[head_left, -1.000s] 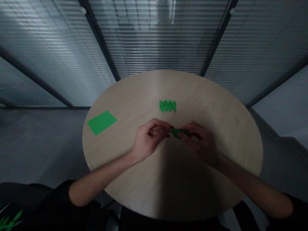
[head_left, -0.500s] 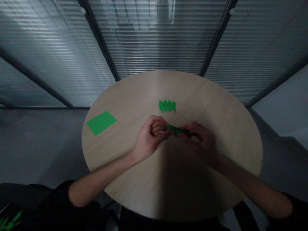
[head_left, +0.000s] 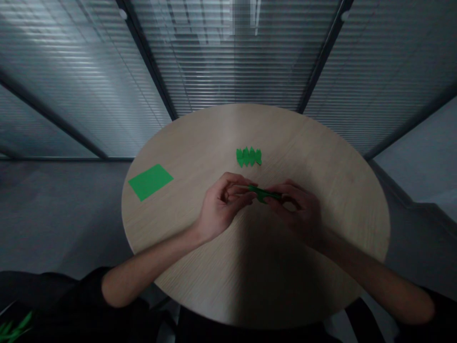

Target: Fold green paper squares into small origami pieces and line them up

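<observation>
You have the paper (head_left: 263, 194) in both hands over the middle of the table (head_left: 200, 143), a little toward its far edge; whether it touches the top, you cannot tell from here. Your left hand (head_left: 218, 207) is narrow, thumb and fingertips closed on the paper's left end, the other fingers curled in. Your right hand (head_left: 302, 212) pinches the paper's right end between thumb and fingers, which bow into a ring with a small gap behind the grip. The paper is a slim, dark green folded piece, slanting slightly down toward your right; its finer folds are too small to make out. Between the table's middle and its far edge lies the row (head_left: 249, 156), bright green with a zigzag outline, just beyond your fingers and apart from them. Near the table's left edge the sheet (head_left: 151, 182) lies flat, green and set askew, well apart from your left hand. Your shadow (head_left: 278, 271) falls across the table's near part. Past the table's far edge stand the blinds (head_left: 235, 71), and to its left you see grey floor (head_left: 71, 209).
</observation>
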{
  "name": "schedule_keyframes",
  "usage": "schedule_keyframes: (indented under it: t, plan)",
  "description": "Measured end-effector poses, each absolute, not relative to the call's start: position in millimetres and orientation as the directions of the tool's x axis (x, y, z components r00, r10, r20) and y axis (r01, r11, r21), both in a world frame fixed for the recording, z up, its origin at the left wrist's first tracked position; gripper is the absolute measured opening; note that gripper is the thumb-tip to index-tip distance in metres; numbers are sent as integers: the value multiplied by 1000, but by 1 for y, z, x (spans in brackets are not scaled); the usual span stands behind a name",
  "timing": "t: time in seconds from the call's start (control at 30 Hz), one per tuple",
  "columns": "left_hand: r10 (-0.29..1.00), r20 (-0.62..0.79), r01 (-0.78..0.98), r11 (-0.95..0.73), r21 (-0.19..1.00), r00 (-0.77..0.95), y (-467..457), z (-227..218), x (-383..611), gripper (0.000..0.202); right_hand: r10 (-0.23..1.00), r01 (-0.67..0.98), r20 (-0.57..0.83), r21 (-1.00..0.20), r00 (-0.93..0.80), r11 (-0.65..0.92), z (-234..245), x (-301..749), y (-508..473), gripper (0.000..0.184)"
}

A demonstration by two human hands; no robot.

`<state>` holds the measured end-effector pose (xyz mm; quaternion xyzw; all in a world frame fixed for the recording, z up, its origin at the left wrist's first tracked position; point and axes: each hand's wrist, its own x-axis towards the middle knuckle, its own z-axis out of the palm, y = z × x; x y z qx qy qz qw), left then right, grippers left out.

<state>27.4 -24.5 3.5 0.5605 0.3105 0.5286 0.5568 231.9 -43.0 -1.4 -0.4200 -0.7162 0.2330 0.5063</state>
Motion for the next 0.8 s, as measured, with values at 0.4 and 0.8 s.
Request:
schedule_keyframes:
  t: [0.4, 0.8]
  plan:
    - [940, 252, -251, -193, 949, 230, -25, 9, 28, 22, 820, 350, 556, -746, -140, 566, -2, 232, -43, 9]
    - [909, 357, -247, -303, 920, 215, -26, 6, 28, 16, 866, 292, 465, -816, -183, 500, -1, 231, -40, 6]
